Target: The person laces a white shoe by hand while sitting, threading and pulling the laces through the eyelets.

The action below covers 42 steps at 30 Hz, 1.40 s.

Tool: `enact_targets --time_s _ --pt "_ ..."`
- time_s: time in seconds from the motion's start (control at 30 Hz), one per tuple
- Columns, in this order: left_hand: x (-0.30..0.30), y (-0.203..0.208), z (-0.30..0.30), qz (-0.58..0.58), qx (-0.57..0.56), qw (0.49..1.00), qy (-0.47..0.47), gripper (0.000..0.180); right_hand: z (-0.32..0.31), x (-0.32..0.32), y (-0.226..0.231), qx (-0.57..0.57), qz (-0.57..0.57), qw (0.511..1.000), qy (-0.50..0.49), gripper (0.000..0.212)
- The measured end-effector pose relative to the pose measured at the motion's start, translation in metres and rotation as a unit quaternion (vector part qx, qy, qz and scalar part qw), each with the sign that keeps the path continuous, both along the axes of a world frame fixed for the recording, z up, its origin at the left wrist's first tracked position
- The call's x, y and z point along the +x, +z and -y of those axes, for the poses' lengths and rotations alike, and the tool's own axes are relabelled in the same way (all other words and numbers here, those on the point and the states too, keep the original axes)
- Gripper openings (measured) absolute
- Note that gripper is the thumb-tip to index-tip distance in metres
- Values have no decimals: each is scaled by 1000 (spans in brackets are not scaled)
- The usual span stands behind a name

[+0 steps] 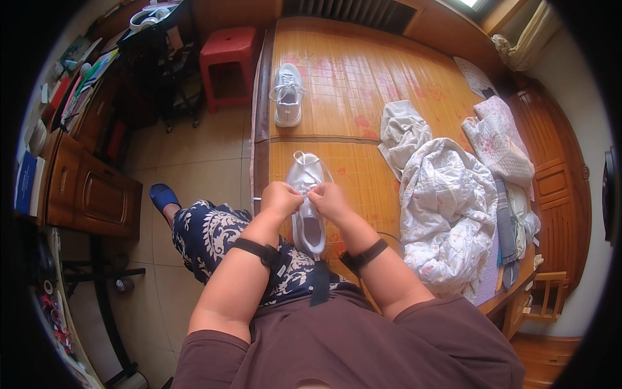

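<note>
A white sneaker (pixel 311 236) lies in front of me on the bamboo bed mat, its toe pointing away and its heel toward me. Above its tongue, my left hand (pixel 282 198) and my right hand (pixel 328 198) meet with fingertips pinched. Both grip the white shoelace (pixel 300 155), and part of it stands up in a loop over the toe. The exact crossing of the lace is hidden by my fingers. Farther off on the mat rests a second white sneaker (pixel 288 97), its lace tied or loosely hanging at the sides.
A crumpled white quilt (pixel 447 214) and a pale cloth (pixel 404 133) lie to the right on the mat (pixel 363 159). Left of the bed are a red stool (pixel 228 58), a wooden cabinet (pixel 97 188) and tiled floor (pixel 188 136). My foot wears a blue slipper (pixel 163 197).
</note>
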State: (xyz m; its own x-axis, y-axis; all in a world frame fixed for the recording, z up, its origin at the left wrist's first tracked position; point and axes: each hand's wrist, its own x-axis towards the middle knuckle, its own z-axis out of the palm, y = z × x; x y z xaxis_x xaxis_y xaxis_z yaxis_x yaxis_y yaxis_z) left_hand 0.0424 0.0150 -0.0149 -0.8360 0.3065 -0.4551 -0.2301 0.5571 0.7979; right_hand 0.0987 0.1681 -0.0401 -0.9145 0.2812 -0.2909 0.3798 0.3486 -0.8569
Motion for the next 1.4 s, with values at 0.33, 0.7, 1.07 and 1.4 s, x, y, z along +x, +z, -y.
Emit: enact_targets --time_s 0.33,0.7,1.07,1.4 --pt "-2 -7 0 34 22 999 31 8 8 6 -14 50 -58 997 -30 17" --pt "-3 -15 -1 36 37 998 37 9 3 7 -28 83 -78 993 -11 17" --pt "3 -5 3 -19 4 1000 18 15 -1 -6 4 56 5 996 63 19" --pt "-1 -13 1 54 57 995 54 16 1 -10 -2 138 -9 988 74 18"
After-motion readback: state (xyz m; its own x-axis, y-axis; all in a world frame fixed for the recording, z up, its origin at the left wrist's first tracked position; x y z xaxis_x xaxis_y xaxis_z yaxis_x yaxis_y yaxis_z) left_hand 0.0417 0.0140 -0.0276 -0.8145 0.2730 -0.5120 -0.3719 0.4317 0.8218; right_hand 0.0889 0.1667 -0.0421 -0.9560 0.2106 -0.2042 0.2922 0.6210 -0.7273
